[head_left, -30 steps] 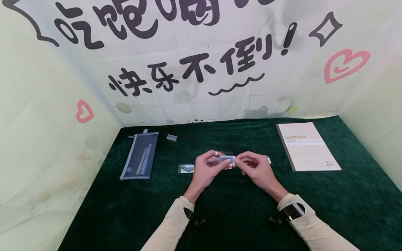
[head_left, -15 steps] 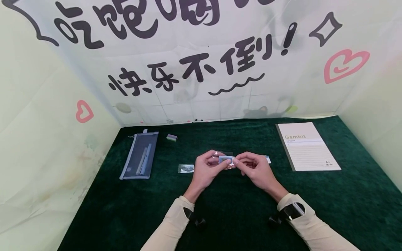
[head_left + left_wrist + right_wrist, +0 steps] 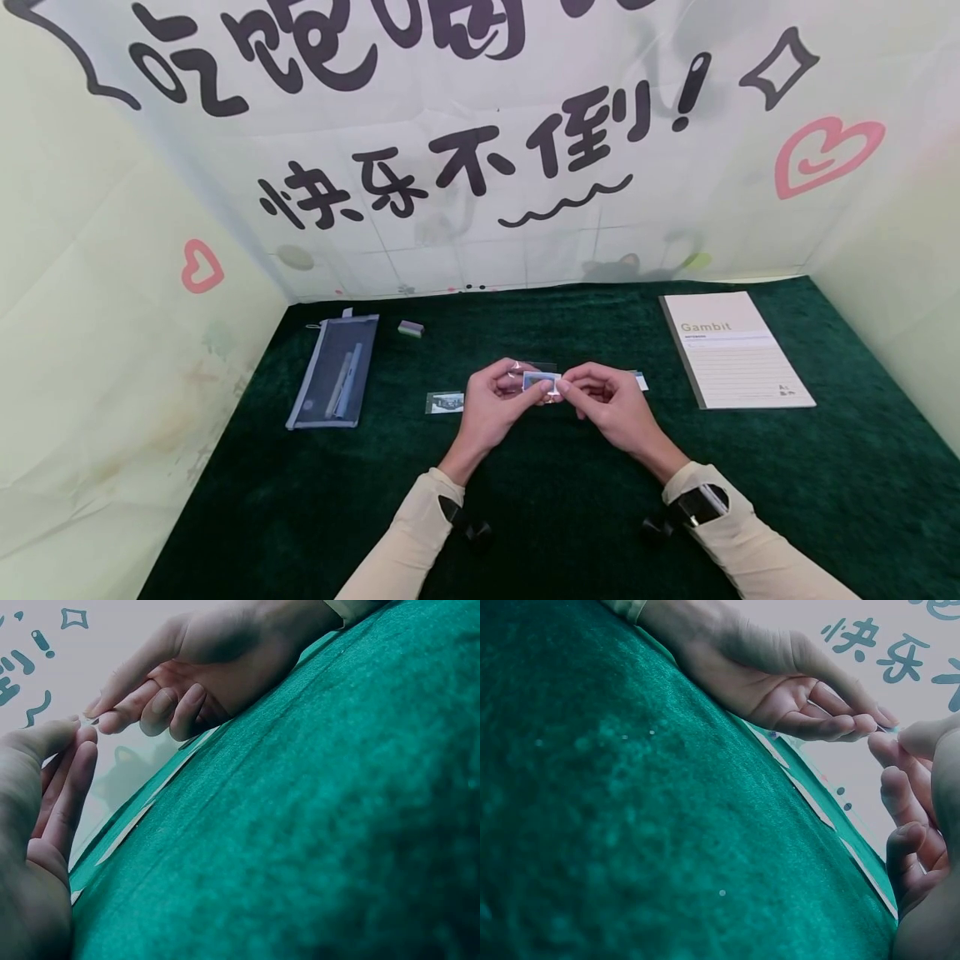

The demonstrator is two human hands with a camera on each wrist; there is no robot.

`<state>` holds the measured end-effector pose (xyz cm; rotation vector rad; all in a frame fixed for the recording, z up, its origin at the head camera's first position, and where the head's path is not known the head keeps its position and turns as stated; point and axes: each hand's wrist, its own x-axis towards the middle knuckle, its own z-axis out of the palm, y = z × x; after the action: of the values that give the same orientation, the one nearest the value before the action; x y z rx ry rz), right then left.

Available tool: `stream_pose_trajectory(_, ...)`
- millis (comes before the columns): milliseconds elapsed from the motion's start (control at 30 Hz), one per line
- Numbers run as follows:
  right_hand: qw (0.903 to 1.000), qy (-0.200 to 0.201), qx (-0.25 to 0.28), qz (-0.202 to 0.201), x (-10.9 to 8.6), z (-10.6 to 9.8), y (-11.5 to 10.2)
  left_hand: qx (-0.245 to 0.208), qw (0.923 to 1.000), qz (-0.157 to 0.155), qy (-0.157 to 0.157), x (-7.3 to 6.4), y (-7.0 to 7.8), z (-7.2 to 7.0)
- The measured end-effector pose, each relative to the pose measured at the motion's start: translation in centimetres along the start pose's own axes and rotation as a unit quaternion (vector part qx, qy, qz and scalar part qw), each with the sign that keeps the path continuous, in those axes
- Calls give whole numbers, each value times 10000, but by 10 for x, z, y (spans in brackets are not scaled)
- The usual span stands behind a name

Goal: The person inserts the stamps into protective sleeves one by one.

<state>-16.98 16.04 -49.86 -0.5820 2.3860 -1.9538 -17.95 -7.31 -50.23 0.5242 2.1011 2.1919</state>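
A small white-bordered, stamp-like picture card point(image 3: 532, 381) with a blue picture is held up between both hands, above the dark green cloth. My left hand point(image 3: 489, 407) pinches its left part between thumb and fingers. At its right edge, my right hand point(image 3: 617, 410) pinches it with thumb and index finger. Both wrist views show the fingertips meeting at the card, which appears edge-on. Just behind the hands lies a clear plastic sleeve point(image 3: 543, 367), partly hidden. Another sleeve with a grey picture card point(image 3: 447, 403) lies left of my left hand.
A mesh zip pouch point(image 3: 333, 375) with pens lies at the left, and a small eraser-like block point(image 3: 411, 329) near it. The notebook point(image 3: 738, 354) is at the right. A card edge point(image 3: 641, 381) shows past my right hand. A printed backdrop point(image 3: 450, 250) stands behind the table.
Within the first half second, the card shifted slightly left and its tilt changed in my fingers; a small orange patch below it went out of sight. The hands stay almost in place.
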Motion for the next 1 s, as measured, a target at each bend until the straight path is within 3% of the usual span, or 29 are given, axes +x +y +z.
stream_pose_trajectory(1000, 9997, 180, 79, 124, -2, 0, -2, -12, 9998, -138, -173, -1, 2, 1)
